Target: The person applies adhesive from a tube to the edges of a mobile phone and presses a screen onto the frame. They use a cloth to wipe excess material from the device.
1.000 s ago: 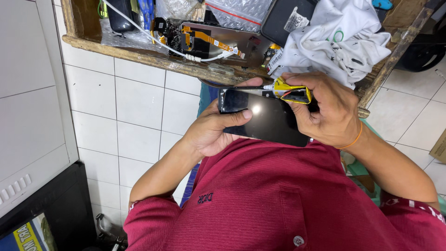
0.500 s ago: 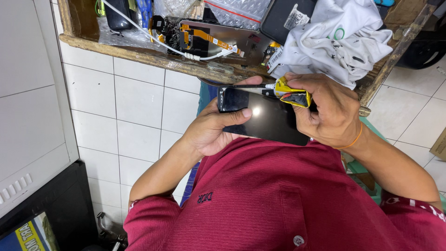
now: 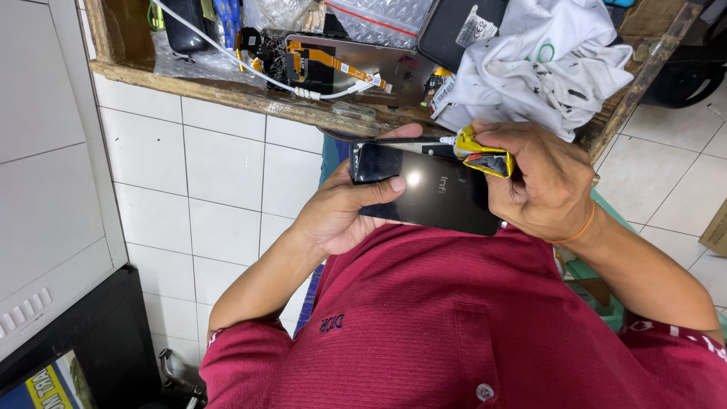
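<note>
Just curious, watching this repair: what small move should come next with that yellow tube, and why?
Probably slide the yellow tube a little along the phone edge: the right hand holds its nozzle at the top edge, and the left hand steadies the phone.

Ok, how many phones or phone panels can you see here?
3: a glossy black phone in both hands, an opened grey phone panel on the wooden bench, a dark slab beside it. More may be hidden.
</note>
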